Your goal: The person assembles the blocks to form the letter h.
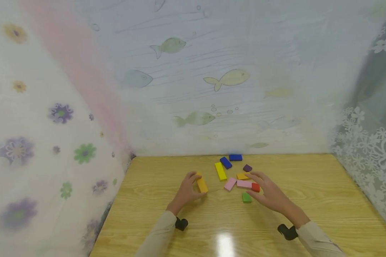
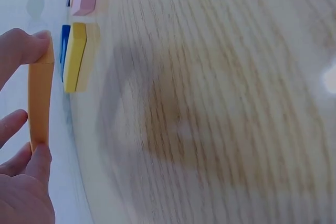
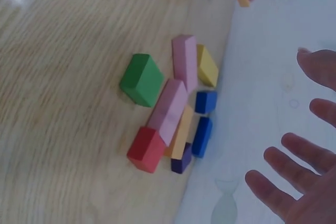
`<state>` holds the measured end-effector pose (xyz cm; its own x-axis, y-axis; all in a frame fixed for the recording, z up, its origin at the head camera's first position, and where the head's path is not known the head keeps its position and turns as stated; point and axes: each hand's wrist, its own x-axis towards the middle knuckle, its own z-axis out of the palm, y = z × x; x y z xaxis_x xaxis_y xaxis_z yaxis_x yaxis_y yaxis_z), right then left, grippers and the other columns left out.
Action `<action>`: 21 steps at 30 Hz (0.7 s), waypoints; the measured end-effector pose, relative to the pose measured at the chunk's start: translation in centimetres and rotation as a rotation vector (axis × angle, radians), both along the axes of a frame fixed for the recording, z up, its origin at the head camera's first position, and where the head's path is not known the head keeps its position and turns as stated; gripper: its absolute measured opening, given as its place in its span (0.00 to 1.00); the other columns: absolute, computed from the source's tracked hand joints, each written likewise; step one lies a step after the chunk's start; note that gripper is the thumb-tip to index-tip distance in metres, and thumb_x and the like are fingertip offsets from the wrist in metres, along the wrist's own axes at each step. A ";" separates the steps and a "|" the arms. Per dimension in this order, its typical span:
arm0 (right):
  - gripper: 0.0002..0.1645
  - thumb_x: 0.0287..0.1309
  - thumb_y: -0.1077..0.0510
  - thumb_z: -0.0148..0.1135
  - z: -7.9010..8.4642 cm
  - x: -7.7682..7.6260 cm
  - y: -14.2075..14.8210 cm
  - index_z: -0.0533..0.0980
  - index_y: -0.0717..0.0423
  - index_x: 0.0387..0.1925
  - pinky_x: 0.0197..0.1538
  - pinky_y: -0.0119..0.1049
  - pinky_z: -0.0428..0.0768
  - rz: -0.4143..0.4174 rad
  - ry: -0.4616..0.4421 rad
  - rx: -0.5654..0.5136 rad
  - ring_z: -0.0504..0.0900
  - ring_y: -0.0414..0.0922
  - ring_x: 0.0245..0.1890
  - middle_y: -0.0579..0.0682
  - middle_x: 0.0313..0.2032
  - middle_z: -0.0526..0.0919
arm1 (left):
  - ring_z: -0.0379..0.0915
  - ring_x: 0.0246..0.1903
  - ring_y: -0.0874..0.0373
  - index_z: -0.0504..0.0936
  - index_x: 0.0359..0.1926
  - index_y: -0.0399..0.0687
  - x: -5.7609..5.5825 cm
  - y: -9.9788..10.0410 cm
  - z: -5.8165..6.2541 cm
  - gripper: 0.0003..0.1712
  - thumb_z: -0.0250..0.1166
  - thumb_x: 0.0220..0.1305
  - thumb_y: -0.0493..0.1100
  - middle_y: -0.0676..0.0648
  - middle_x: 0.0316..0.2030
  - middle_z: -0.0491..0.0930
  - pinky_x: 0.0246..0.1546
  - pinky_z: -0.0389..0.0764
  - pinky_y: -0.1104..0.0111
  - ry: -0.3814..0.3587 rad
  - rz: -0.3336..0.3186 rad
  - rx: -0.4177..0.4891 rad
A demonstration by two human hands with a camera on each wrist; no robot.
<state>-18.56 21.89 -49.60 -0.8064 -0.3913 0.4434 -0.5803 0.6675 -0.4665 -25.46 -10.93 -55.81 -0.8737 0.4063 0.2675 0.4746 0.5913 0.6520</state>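
An orange block [image 1: 201, 184] is pinched by its two ends between the thumb and fingers of my left hand [image 1: 187, 192]. In the left wrist view that orange block [image 2: 40, 103] is held above the table. My right hand [image 1: 271, 194] hovers over the right part of the blocks, its fingers spread and holding nothing. Nearest it are a red block [image 3: 147, 149], a pink block [image 3: 168, 108], a green block [image 3: 142, 80] and a second orange block [image 1: 243, 176]. Another pink block [image 1: 230, 184] lies angled to their left.
Farther back lie a yellow block [image 1: 220, 171], two blue blocks [image 1: 226, 162] and a small purple block [image 1: 247, 167]. The wooden table [image 1: 148, 200] meets a wall [image 1: 180, 139] painted with fish at its back edge. Flowered surfaces flank both sides.
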 end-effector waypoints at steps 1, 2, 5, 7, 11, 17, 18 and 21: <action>0.34 0.53 0.58 0.69 -0.1 -0.3 -0.1 0.69 0.59 0.61 0.48 0.56 0.78 0.001 -0.005 0.003 0.73 0.58 0.54 0.59 0.56 0.71 | 0.64 0.58 0.41 0.74 0.55 0.38 0.2 -0.1 0.1 0.37 0.77 0.45 0.47 0.36 0.61 0.64 0.56 0.74 0.54 -0.006 -0.009 0.000; 0.34 0.53 0.57 0.69 -0.1 -0.5 -0.3 0.69 0.59 0.61 0.48 0.56 0.78 0.000 -0.009 0.005 0.74 0.57 0.53 0.59 0.56 0.71 | 0.64 0.59 0.41 0.74 0.55 0.37 0.5 -0.1 0.2 0.37 0.77 0.45 0.47 0.36 0.61 0.64 0.56 0.74 0.54 -0.011 -0.021 0.009; 0.33 0.53 0.58 0.69 -0.2 -1.2 -0.7 0.70 0.59 0.60 0.48 0.56 0.78 0.007 -0.019 0.013 0.73 0.58 0.54 0.60 0.56 0.72 | 0.64 0.59 0.42 0.74 0.55 0.38 1.2 -0.4 0.6 0.37 0.78 0.44 0.46 0.36 0.61 0.64 0.56 0.74 0.56 -0.014 -0.045 0.009; 0.32 0.54 0.57 0.68 -0.2 -1.7 -0.9 0.71 0.60 0.60 0.50 0.58 0.76 0.013 -0.034 0.015 0.72 0.60 0.56 0.60 0.58 0.71 | 0.64 0.59 0.43 0.74 0.55 0.39 1.7 -0.5 0.8 0.37 0.78 0.44 0.46 0.37 0.61 0.64 0.56 0.74 0.58 -0.027 -0.058 0.016; 0.31 0.56 0.57 0.66 -0.2 -2.4 -1.4 0.70 0.61 0.60 0.54 0.62 0.72 0.027 -0.083 0.005 0.66 0.63 0.60 0.62 0.60 0.69 | 0.64 0.60 0.43 0.75 0.56 0.40 2.8 -0.8 1.3 0.38 0.78 0.44 0.47 0.38 0.62 0.64 0.56 0.74 0.57 -0.047 -0.070 0.004; 0.31 0.58 0.54 0.64 -0.7 -3.8 -1.8 0.69 0.57 0.62 0.55 0.62 0.71 0.049 -0.123 0.006 0.65 0.63 0.61 0.61 0.61 0.68 | 0.62 0.61 0.45 0.75 0.58 0.41 4.3 -1.4 1.9 0.38 0.77 0.45 0.48 0.41 0.63 0.63 0.55 0.74 0.54 -0.077 -0.105 0.011; 0.31 0.58 0.54 0.64 -0.8 -4.0 -1.8 0.69 0.57 0.62 0.54 0.62 0.72 0.053 -0.125 0.005 0.66 0.63 0.60 0.61 0.61 0.68 | 0.62 0.61 0.45 0.75 0.57 0.41 4.6 -1.5 2.0 0.38 0.77 0.45 0.47 0.41 0.63 0.63 0.55 0.74 0.53 -0.080 -0.110 0.014; 0.32 0.58 0.54 0.65 -1.0 -4.7 -2.2 0.69 0.57 0.62 0.53 0.59 0.74 0.058 -0.132 0.002 0.70 0.61 0.58 0.62 0.60 0.68 | 0.63 0.61 0.45 0.75 0.57 0.41 5.3 -1.7 2.2 0.38 0.77 0.45 0.47 0.41 0.63 0.63 0.55 0.74 0.52 -0.078 -0.123 0.005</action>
<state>-23.26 19.72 -50.63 -0.8337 -0.4398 0.3340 -0.5517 0.6352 -0.5405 -20.15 -12.68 -53.61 -0.8358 0.5100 0.2033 0.4911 0.5288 0.6923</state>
